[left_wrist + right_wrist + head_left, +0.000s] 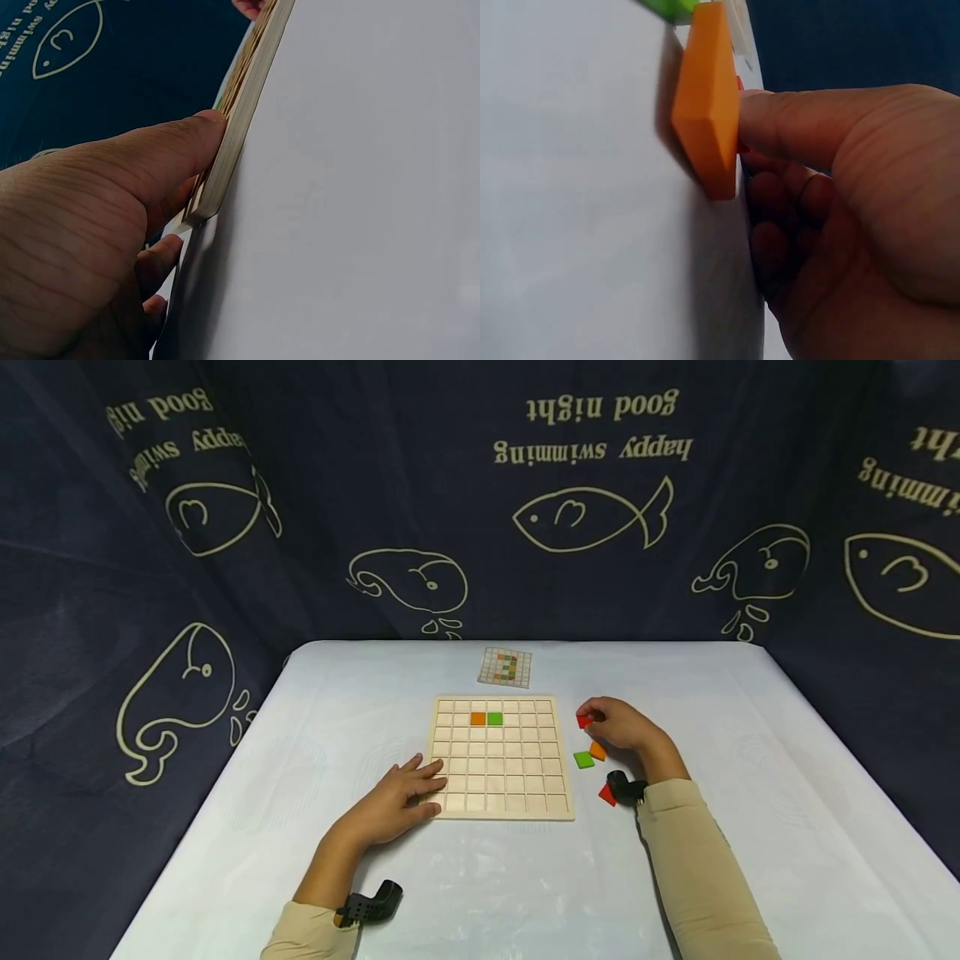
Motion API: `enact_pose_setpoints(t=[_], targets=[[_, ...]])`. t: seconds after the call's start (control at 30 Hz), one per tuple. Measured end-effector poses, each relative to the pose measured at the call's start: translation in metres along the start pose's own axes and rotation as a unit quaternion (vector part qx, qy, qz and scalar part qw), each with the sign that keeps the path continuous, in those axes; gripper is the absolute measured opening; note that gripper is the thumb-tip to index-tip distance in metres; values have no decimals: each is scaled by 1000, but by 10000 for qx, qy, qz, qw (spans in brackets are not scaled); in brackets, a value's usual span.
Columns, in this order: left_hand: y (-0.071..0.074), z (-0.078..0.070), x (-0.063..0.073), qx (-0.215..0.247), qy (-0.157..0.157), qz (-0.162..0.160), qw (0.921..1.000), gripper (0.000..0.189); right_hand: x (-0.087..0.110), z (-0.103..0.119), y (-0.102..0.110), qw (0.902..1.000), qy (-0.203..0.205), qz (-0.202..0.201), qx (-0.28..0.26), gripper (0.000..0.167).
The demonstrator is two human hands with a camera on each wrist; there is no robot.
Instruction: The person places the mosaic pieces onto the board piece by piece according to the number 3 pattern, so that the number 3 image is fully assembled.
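Note:
A wooden grid board lies on the table, with an orange square tile and a green square tile side by side in its second row. My left hand rests at the board's lower left edge, fingers spread over the rim; the thumb touches the edge in the left wrist view. To the right of the board, my right hand pinches a red tile between thumb and fingers. Close below it lie a loose orange tile and a green tile.
Another red tile lies partly hidden under the right wrist camera. Behind the board is a small printed card with a coloured grid pattern. A white cover spreads over the table, and a dark printed curtain hangs behind it.

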State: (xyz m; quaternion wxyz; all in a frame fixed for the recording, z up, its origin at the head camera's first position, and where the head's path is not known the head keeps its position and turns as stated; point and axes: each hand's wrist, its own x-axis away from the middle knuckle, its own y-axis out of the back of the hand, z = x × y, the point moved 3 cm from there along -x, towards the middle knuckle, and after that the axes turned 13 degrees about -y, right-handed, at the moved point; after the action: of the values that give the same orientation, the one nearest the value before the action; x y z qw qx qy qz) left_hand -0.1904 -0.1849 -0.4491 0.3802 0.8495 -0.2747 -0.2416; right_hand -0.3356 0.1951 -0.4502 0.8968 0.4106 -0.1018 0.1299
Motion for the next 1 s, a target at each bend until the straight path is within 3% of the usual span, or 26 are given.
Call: enact_pose_setpoints(t=[0.57, 1.0], targets=[[0, -1, 0, 34, -10, 15, 10000, 46, 4, 4, 0, 9998, -26, 149, -129, 18], [-1, 1, 1, 24, -79, -16, 10000, 46, 5, 26, -2, 9996, 274, 45, -103, 21]])
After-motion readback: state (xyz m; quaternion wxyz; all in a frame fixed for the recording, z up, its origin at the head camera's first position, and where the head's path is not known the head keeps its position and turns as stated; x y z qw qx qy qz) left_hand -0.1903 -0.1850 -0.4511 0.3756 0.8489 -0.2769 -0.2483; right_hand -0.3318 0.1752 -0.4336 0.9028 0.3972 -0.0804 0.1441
